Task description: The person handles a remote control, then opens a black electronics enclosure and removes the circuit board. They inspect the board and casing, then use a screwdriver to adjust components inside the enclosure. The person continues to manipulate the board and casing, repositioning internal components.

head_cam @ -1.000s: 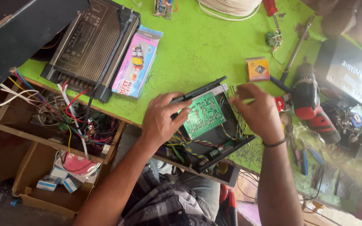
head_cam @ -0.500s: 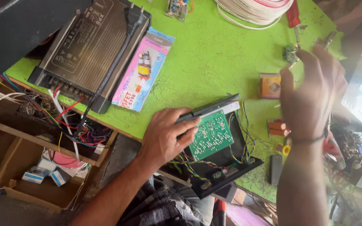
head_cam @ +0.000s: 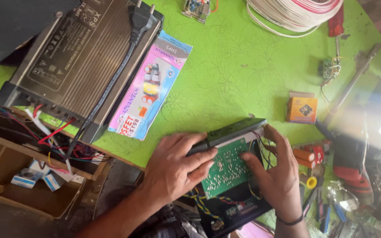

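A black device case [head_cam: 234, 130] lies at the near edge of the green table [head_cam: 225, 75], with a green circuit board [head_cam: 226, 169] and coloured wires showing inside it. My left hand [head_cam: 175, 169] grips the case's left side, fingers resting on the board's edge. My right hand [head_cam: 278, 176] holds the case's right side, thumb pressing on the board, a dark band on its wrist.
A large black metal power unit [head_cam: 80, 66] with a plug cable lies at the left, a pink-blue packet [head_cam: 151, 90] beside it. A small orange box [head_cam: 302, 109], white cable coil [head_cam: 294, 13], red screwdriver [head_cam: 335, 26] and red drill [head_cam: 353, 165] lie right. Wooden compartments with wires sit lower left.
My right hand, raised above the table's right side half a second ago, has come back down onto the case and board. The left hand kept its grip.
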